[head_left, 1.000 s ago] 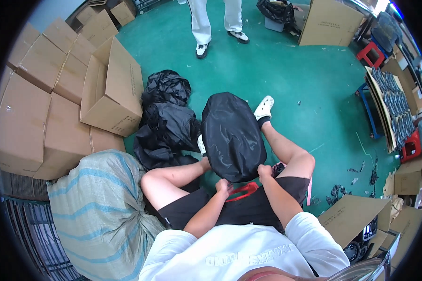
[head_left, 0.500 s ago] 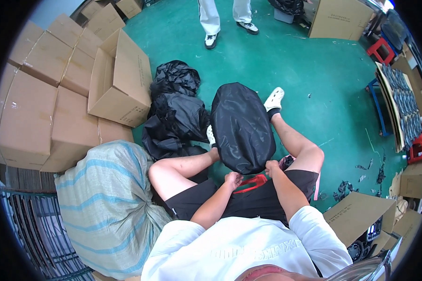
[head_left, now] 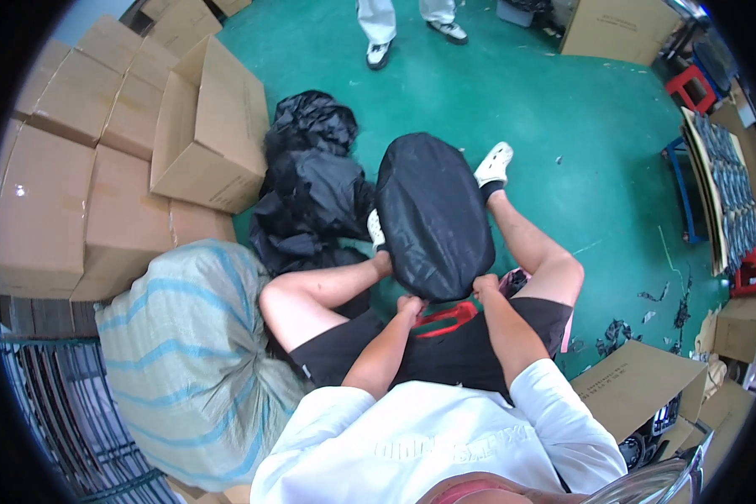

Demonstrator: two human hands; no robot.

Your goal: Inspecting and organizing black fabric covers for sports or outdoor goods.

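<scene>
Fingers (head_left: 412, 304) of our left hand (head_left: 410, 307) curl shut on the near edge of the black padded cover (head_left: 433, 214), and our right hand (head_left: 485, 286) pinches the same edge further to the right, so the two grips stretch that rim between them. Held this way, the cover lies lengthwise between our knees, its far end pointing to twelve o'clock, and our bare legs on either side keep it from sliding. Just under the gripped edge a red frame (head_left: 447, 316) shows, resting on our lap; whether the cover's rim is on it or only above it, we cannot tell.

At ten o'clock of the cover, a heap of black bags (head_left: 311, 181) lies on the green floor (head_left: 580, 126), near enough to reach while seated. Beyond it stand stacked cardboard boxes (head_left: 202, 126), and at eight o'clock a striped woven sack (head_left: 185, 361) leans against our left thigh. Another person's legs (head_left: 395, 25) stand at twelve o'clock, well apart.
</scene>
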